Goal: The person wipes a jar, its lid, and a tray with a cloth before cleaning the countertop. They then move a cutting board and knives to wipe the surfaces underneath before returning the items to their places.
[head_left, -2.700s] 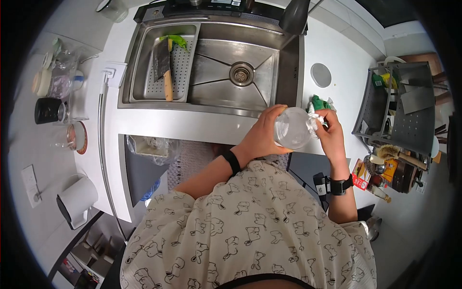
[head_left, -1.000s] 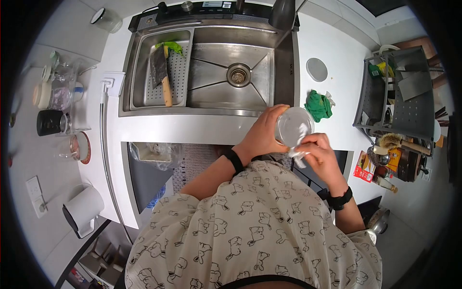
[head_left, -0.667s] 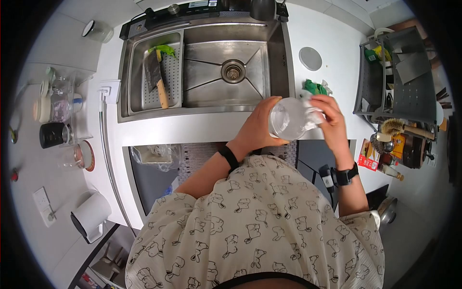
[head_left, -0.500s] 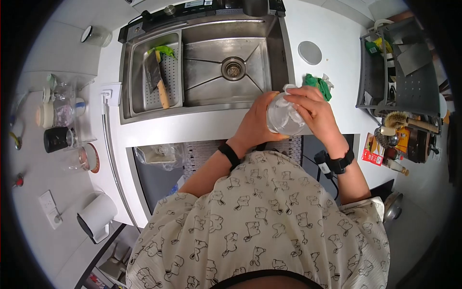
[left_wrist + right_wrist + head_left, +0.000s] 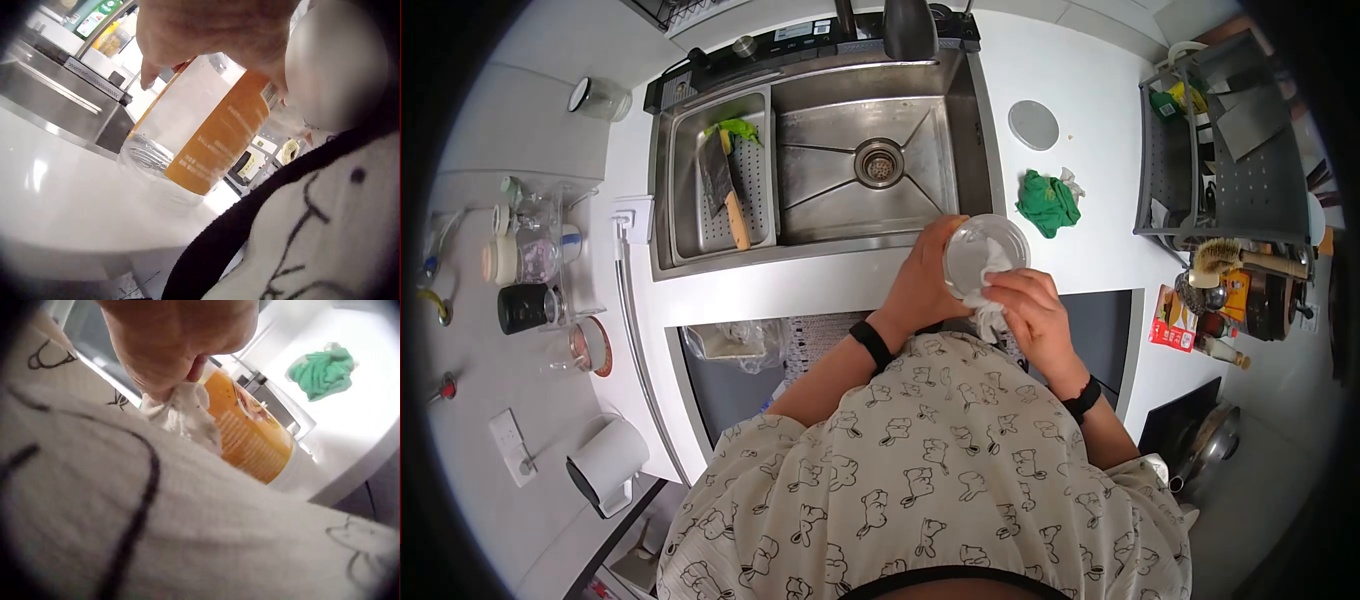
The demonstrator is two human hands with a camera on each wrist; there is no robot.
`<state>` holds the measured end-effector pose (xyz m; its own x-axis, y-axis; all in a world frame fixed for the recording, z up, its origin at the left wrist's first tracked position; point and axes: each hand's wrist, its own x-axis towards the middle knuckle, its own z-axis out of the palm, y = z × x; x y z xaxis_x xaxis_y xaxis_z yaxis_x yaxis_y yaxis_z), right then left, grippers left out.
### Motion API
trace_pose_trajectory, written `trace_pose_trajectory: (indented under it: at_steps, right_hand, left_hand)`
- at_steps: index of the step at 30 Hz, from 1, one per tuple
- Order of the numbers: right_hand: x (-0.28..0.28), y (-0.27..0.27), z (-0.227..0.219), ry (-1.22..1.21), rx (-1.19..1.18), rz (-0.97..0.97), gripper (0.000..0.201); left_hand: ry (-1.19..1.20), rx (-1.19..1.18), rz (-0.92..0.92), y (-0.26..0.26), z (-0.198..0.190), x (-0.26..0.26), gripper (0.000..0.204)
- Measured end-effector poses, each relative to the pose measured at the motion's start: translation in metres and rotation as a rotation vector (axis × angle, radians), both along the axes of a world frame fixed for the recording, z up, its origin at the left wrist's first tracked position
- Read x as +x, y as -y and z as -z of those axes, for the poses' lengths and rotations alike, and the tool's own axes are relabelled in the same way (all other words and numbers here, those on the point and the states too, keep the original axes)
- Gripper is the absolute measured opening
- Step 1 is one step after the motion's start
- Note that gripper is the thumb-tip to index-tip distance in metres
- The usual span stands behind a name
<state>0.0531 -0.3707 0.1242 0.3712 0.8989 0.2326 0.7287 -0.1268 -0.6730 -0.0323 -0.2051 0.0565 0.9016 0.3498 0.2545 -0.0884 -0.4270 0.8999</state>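
Note:
A clear plastic jar with an orange label is held in front of the body, at the counter's front edge. The left hand grips it round its side; in the left wrist view that hand covers part of the jar. The right hand pinches a crumpled white tissue at the jar's near rim, part of it lying over the opening. In the right wrist view the tissue hangs under the curled right hand, beside the orange label.
Right of the sink a green cloth and a round grey lid lie on the counter. A cleaver and a green vegetable are in the perforated tray. A grey rack stands far right.
The right hand and tissue have moved from the jar's far side to its near rim. The green cloth shows more fully. The head view has shifted slightly.

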Motion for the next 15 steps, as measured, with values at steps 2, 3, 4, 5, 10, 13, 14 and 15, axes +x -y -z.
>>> trace_pose_trajectory:
  at_steps: [2,3,4,5,10,13,14,15]
  right_hand:
    - [-0.002,-0.004,0.002,-0.054,0.048,0.215,0.025]
    - [-0.003,-0.005,0.003,-0.062,0.05,0.212,0.025]
    - [-0.001,-0.008,0.003,-0.2,0.078,0.312,0.022]
    - [0.001,-0.012,0.004,-0.337,0.107,0.412,0.021]
    - [0.05,-0.017,0.044,-1.067,0.425,0.706,0.019]
    - [0.067,-0.013,0.026,-1.452,0.624,0.856,0.019]
    - [0.067,-0.004,0.025,-1.431,0.603,0.776,0.019]
    - [0.068,0.004,0.027,-1.411,0.583,0.697,0.02]
  left_hand:
    - [-0.03,0.006,-0.016,0.001,-0.007,-0.002,0.089]
    - [-0.037,0.009,-0.019,0.003,-0.004,-0.003,0.089]
    - [-0.027,0.028,-0.043,0.006,0.001,-0.002,0.093]
    - [-0.015,0.048,-0.066,0.006,0.003,-0.001,0.097]
    - [-0.06,0.075,-0.013,0.003,-0.004,-0.004,0.102]
    - [-0.152,0.087,0.018,0.0,-0.011,-0.007,0.107]
    - [-0.203,0.097,0.019,0.0,-0.014,-0.008,0.111]
    - [-0.212,0.108,0.025,-0.001,-0.02,-0.009,0.111]
